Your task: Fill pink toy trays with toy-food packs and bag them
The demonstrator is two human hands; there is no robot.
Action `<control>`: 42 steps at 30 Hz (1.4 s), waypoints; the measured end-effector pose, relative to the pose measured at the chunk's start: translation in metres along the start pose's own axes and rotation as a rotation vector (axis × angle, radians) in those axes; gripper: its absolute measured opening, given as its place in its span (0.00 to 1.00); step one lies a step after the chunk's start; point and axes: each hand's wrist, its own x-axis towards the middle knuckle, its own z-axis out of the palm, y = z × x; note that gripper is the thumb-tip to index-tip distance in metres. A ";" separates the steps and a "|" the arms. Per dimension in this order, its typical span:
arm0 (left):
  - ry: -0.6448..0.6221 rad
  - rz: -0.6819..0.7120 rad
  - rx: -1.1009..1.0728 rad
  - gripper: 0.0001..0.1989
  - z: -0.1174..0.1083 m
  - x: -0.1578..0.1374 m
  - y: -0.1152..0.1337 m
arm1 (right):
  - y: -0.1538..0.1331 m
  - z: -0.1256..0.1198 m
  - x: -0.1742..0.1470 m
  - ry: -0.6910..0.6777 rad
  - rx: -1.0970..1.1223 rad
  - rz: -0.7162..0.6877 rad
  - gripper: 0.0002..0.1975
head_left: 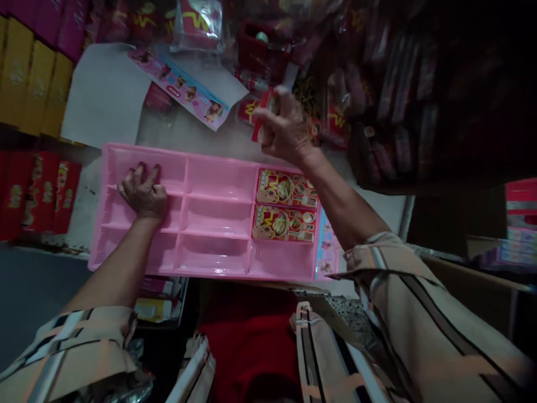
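Observation:
A pink plastic tray (218, 162) with several compartments lies in front of me. My left hand (145, 193) rests on its left part, fingers spread over a divider, holding nothing. In the right column, two red printed boxes (286, 188) lie flat in the top and middle compartments; the one below them holds none. Beyond the tray's far edge, my right hand (289, 123) grips a small red box (258, 133) between thumb and fingers. Motion blurs that hand, and its fingers partly cover the box.
Yellow boxes (25, 78) and red boxes (42, 193) stand at the left. Behind the tray lie a white sheet (107, 92), a printed card strip (184, 87) and bagged red packs (199, 25). A dark stack of packs (398, 84) rises at the right.

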 end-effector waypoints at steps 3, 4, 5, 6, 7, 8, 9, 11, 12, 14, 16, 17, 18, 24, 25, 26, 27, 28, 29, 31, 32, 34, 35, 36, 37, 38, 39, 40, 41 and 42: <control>0.044 -0.044 0.015 0.26 -0.021 -0.017 0.009 | -0.050 -0.059 -0.047 0.203 0.021 -0.138 0.30; 0.073 -0.011 0.016 0.28 -0.031 -0.031 0.011 | -0.074 -0.070 -0.074 0.198 0.054 -0.179 0.30; 0.086 0.049 0.014 0.29 -0.040 -0.049 0.011 | -0.100 -0.075 -0.105 0.162 0.118 -0.182 0.29; 0.064 0.125 0.011 0.31 -0.048 -0.069 0.010 | -0.124 -0.073 -0.135 0.086 0.190 -0.215 0.28; 0.003 0.198 0.010 0.33 -0.053 -0.088 0.006 | -0.146 -0.064 -0.163 0.003 0.265 -0.274 0.27; -0.077 0.249 0.013 0.35 -0.055 -0.106 0.002 | -0.163 -0.051 -0.187 -0.084 0.324 -0.331 0.27; -0.157 0.280 0.021 0.37 -0.054 -0.119 -0.004 | -0.175 -0.034 -0.205 -0.152 0.371 -0.370 0.28; -0.248 0.300 0.037 0.38 -0.044 -0.130 -0.014 | -0.183 0.001 -0.224 -0.228 0.426 -0.406 0.29; -0.251 0.302 0.038 0.37 -0.037 -0.128 -0.018 | -0.181 0.016 -0.226 -0.236 0.439 -0.414 0.29; -0.224 0.308 0.030 0.34 -0.022 -0.115 -0.020 | -0.172 0.038 -0.221 -0.240 0.442 -0.442 0.28; -0.207 0.319 0.025 0.34 -0.011 -0.100 -0.018 | -0.161 0.052 -0.214 -0.249 0.431 -0.480 0.28; -0.200 0.324 0.030 0.34 -0.008 -0.094 -0.016 | -0.156 0.056 -0.211 -0.256 0.428 -0.498 0.28; -0.196 0.333 0.038 0.35 -0.007 -0.090 -0.014 | -0.150 0.060 -0.210 -0.263 0.429 -0.514 0.29; -0.187 0.363 0.066 0.35 -0.011 -0.092 -0.011 | -0.095 0.071 -0.228 -0.260 0.384 -0.302 0.29; -0.186 0.363 0.060 0.35 -0.010 -0.093 -0.011 | -0.088 0.070 -0.231 -0.249 0.380 -0.275 0.29; -0.189 0.361 0.052 0.34 -0.009 -0.094 -0.011 | -0.085 0.068 -0.231 -0.237 0.379 -0.262 0.28; -0.192 0.354 0.044 0.33 -0.008 -0.094 -0.011 | -0.085 0.066 -0.231 -0.220 0.374 -0.245 0.27; -0.195 0.346 0.035 0.33 -0.007 -0.094 -0.011 | -0.089 0.065 -0.229 -0.198 0.365 -0.215 0.26; -0.196 0.336 0.028 0.32 -0.007 -0.094 -0.010 | -0.095 0.065 -0.227 -0.172 0.355 -0.181 0.23; -0.200 0.320 0.026 0.30 -0.009 -0.096 -0.008 | -0.112 0.066 -0.225 -0.123 0.345 -0.091 0.15; -0.209 0.325 0.028 0.29 -0.012 -0.097 -0.007 | -0.121 0.068 -0.227 -0.104 0.346 -0.048 0.13; -0.252 0.347 0.041 0.28 -0.017 -0.100 -0.006 | -0.133 0.078 -0.234 -0.086 0.347 0.038 0.19; -0.274 0.370 0.042 0.30 -0.018 -0.100 -0.005 | -0.136 0.085 -0.238 -0.057 0.340 0.079 0.25; -0.282 0.368 0.052 0.32 -0.019 -0.101 -0.005 | -0.138 0.093 -0.243 -0.044 0.326 0.114 0.31; -0.286 0.357 0.063 0.33 -0.020 -0.100 -0.006 | -0.138 0.099 -0.246 -0.042 0.315 0.114 0.34; -0.280 0.344 0.067 0.34 -0.020 -0.100 -0.007 | -0.139 0.103 -0.246 -0.042 0.302 0.103 0.36; -0.270 0.332 0.064 0.35 -0.021 -0.100 -0.007 | -0.140 0.104 -0.244 -0.044 0.289 0.084 0.35; -0.259 0.327 0.054 0.35 -0.022 -0.101 -0.008 | -0.142 0.101 -0.238 -0.035 0.278 0.078 0.34; -0.246 0.327 0.038 0.36 -0.023 -0.102 -0.009 | -0.147 0.094 -0.226 -0.012 0.275 0.098 0.32; -0.234 0.330 0.019 0.36 -0.023 -0.103 -0.009 | -0.155 0.084 -0.207 0.021 0.298 0.139 0.31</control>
